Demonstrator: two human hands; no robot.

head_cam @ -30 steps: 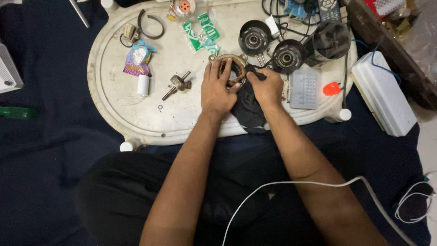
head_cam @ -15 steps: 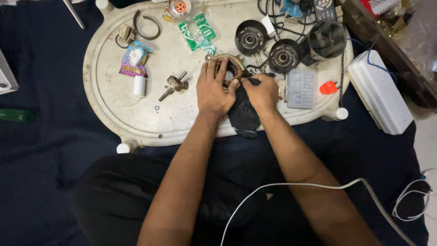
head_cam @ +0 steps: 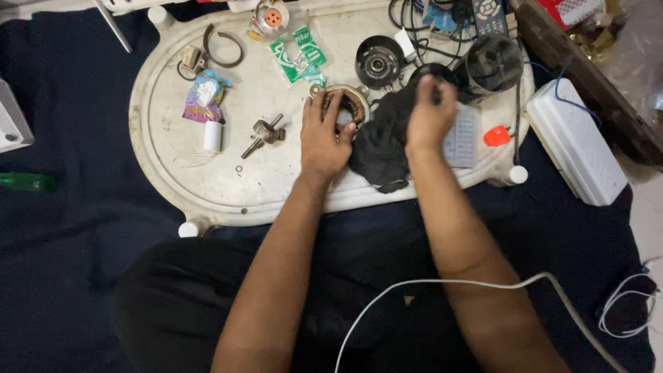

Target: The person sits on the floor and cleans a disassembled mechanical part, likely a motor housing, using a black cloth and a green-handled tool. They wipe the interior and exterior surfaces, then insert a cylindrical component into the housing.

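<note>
My left hand (head_cam: 324, 135) rests on a round motor stator with copper windings (head_cam: 347, 103) on the white oval tray (head_cam: 207, 186), fingers wrapped over its rim. My right hand (head_cam: 429, 114) is further right and back, its fingers closed on a thin dark tool near a black round motor part (head_cam: 431, 72). A black cloth (head_cam: 383, 148) lies between and under the two hands. What the right fingertips touch is hidden.
On the tray: a metal rotor shaft (head_cam: 262, 135), a white tube (head_cam: 213, 136), a purple packet (head_cam: 202, 97), a green packet (head_cam: 298, 54), a black motor cap (head_cam: 378, 62), a black housing (head_cam: 492, 63), a grey keypad (head_cam: 461, 135). A white box (head_cam: 573, 141) lies right; a white cable (head_cam: 442, 283) crosses my lap.
My right hand has lifted away from the stator and moved right and back toward the black motor part. My left hand stays on the stator.
</note>
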